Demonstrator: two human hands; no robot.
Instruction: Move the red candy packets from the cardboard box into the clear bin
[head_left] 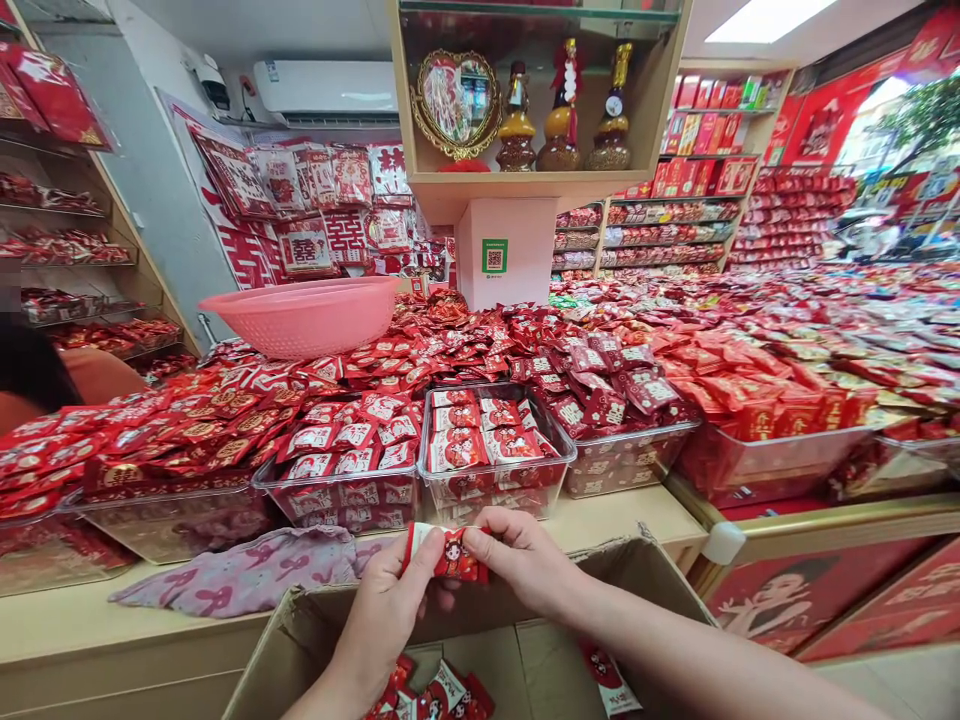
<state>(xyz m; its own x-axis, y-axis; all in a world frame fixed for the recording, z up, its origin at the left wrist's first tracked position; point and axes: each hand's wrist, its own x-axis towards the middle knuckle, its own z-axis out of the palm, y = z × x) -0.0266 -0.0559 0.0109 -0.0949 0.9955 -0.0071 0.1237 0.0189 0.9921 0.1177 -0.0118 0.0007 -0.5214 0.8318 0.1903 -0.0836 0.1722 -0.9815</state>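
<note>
Both hands hold a small stack of red and white candy packets over an open cardboard box. My left hand pinches the stack's left end, fingers closed. My right hand grips the right end with thumb and fingers closed. More red packets lie at the bottom of the box. Just beyond the hands stands a clear plastic bin of the same kind of packets.
Several clear bins heaped with red sweets line the wooden counter. A pink basket rests on the heaps. A purple cloth lies on the counter. A person's shoulder shows at far left. Shelves of red goods stand behind.
</note>
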